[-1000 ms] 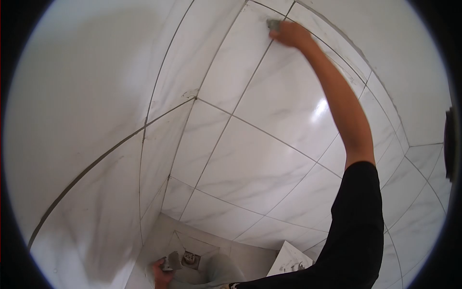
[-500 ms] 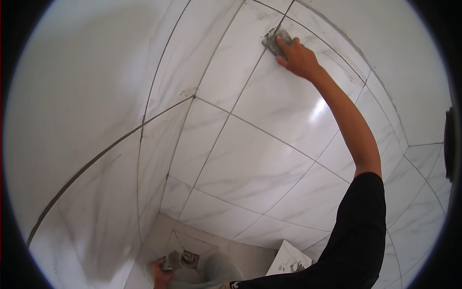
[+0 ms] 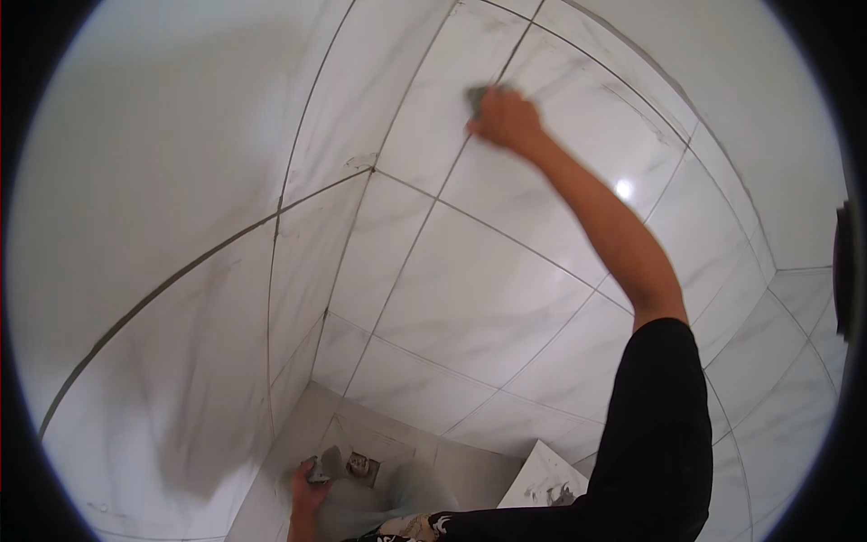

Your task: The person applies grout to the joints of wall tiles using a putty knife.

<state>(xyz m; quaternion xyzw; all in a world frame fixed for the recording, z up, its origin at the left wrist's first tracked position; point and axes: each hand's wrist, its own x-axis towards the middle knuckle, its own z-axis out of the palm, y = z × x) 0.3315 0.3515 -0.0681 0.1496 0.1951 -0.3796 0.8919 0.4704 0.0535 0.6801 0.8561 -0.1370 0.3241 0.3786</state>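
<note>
Prob. bathrm or similar wet rm, unfinished: marble-look wall tiles [image 3: 488, 280] w/ joint lines, sq. floor opening [image 3: 364, 467] like a drain, loose tile-like slab [image 3: 535, 471] w/ grey smears.

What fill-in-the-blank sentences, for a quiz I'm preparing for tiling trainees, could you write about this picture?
1. Going by left or right, the raised hand, with a grey pad at the tiled wall, is the person's ____ one.
2. The sleeve on that arm is ____ in colour.
3. In shade, the joint lines are ____ than the tiles.

Missing words: right; black; darker.
</note>
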